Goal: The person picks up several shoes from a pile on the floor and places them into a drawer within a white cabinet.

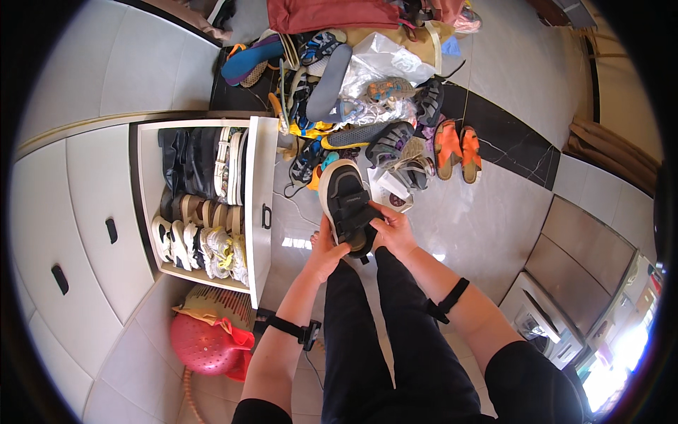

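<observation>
Both my hands hold one black shoe (347, 204) with broad straps and a thick cream sole, its toe pointing away from me. My left hand (324, 253) grips it along the left side near the heel, thumb over the opening. On the right, my right hand (394, 229) has its thumb and fingers on a strap. Beyond the shoe lies a pile of footwear and insoles, including a grey insole (329, 82) and a grey sports shoe (390, 144). A pair of orange sandals (448, 150) stands on the floor to the right of the pile.
To my left a shoe drawer (260, 185) is pulled out, holding several rows of shoes. Below it sits a red ball (204, 343) beside a slatted basket (222, 305). A red bag (333, 16) and clear plastic (386, 58) lie at the far end. A washing machine (540, 323) stands right.
</observation>
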A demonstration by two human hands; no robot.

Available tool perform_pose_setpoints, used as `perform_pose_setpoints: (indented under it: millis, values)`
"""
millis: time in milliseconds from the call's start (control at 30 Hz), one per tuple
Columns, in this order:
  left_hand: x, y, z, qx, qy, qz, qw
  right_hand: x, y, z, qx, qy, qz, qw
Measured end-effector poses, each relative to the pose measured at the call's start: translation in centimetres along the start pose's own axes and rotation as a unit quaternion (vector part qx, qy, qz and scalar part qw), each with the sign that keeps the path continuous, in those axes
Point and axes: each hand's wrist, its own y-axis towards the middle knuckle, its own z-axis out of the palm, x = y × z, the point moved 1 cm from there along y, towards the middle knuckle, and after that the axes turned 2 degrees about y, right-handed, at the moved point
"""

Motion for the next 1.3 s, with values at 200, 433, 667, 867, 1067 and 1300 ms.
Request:
perform_pose_setpoints:
  millis: [200, 433, 667, 867, 1067, 1300]
  values:
    - [-1.1, -0.7, 0.9, -0.017, 0.062, 0.039, 0.997, 0.9, -0.1, 0.8, -0.022, -0.019, 0.023, 0.999]
    - [-0.6, -0.7, -0.4, -0.183, 0.351, 0.091, 0.914, 1.0, -0.2, 2.5, 0.008, -0.281, 0.079, 0.956]
    - [-3.6, -3.0, -5.3, -0.226, 0.329, -0.045, 0.916, 2.2, -1.0, 4.6, 0.088, -0.278, 0.015, 0.956]
    - [-6.7, -3.0, -8.8, -0.264, 0.403, 0.005, 0.876, 2.1, 0.6, 3.1, 0.036, -0.310, 0.015, 0.950]
    - [-6.7, -0.3, -12.8, -0.273, 0.327, 0.048, 0.904, 2.0, 6.4, 3.4, 0.051, -0.370, -0.012, 0.928]
    - [-5.7, 4.0, -13.8, -0.239, 0.310, 0.085, 0.916, 3.6, 18.2, 0.4, 0.040, -0.414, 0.022, 0.909]
